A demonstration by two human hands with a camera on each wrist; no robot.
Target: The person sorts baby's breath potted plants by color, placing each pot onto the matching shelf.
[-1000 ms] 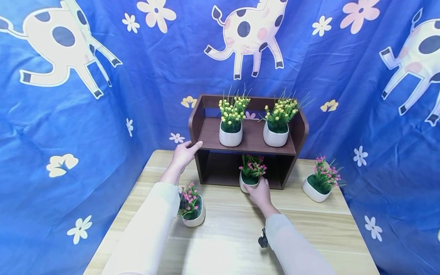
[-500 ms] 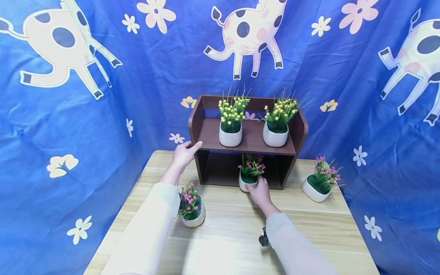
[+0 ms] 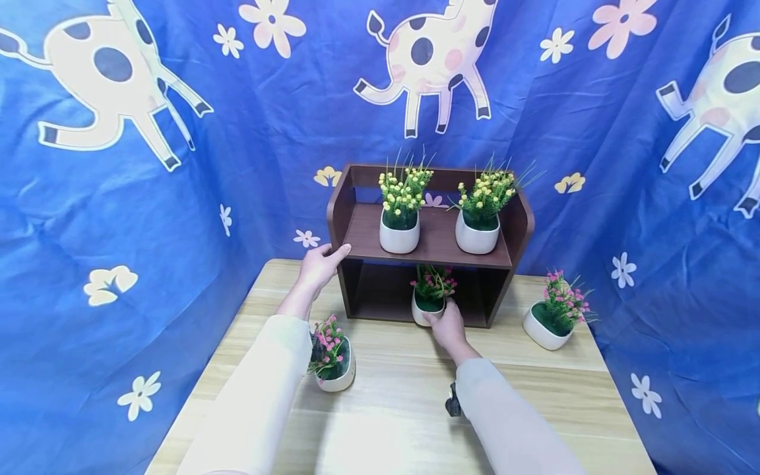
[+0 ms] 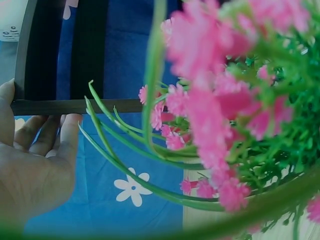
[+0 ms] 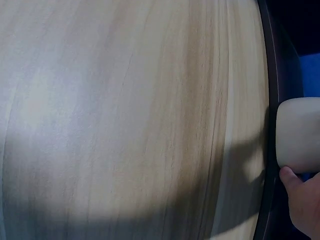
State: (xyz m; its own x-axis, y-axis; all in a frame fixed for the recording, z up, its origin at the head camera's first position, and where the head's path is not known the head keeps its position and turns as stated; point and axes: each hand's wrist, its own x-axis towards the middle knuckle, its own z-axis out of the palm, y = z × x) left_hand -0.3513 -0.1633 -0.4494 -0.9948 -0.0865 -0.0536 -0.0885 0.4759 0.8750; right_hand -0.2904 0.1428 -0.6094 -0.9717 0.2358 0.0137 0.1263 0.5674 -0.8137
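Head view: held pot [image 3: 418, 314], qty 1, white, smooth, rounded sides, w/ green fill & pink blooms; upright, mouth up, plant pointing up; horiz. long axis unclear, partly covered by R hand [image 3: 449, 324]. Loc.: front of lower bay, approx. mid-width, of shelf [image 3: 436, 239], qty 1, dk brown, wood-look, 2 tiers, long axis L–R. R hand clamped on pot, thumb at front, fingers at right side. L hand [image 3: 318, 267] clamped on shelf's left panel. Upper tier: yellow-flwd pots [image 3: 400, 240], qty 2, white, upright, well apart. Table [image 3: 392, 356], lt wood grain, w/ addl. pink-flwd pots [image 3: 543, 334], qty 2: one by L forearm, one R of shelf. Pots total 5. Curtain [image 3: 178, 244], blue fabric, creased, animal & flower prints. L wrist view: thumb & fingers on opp. sides of dk board; pink blooms & thin grn blades, part blurred, cover much of rt. half. R wrist view: held pot's pale, smooth wall at rt. edge, by dk shelf front; thumb tip touching it; rest of hand partly cut off; table grain fills most.
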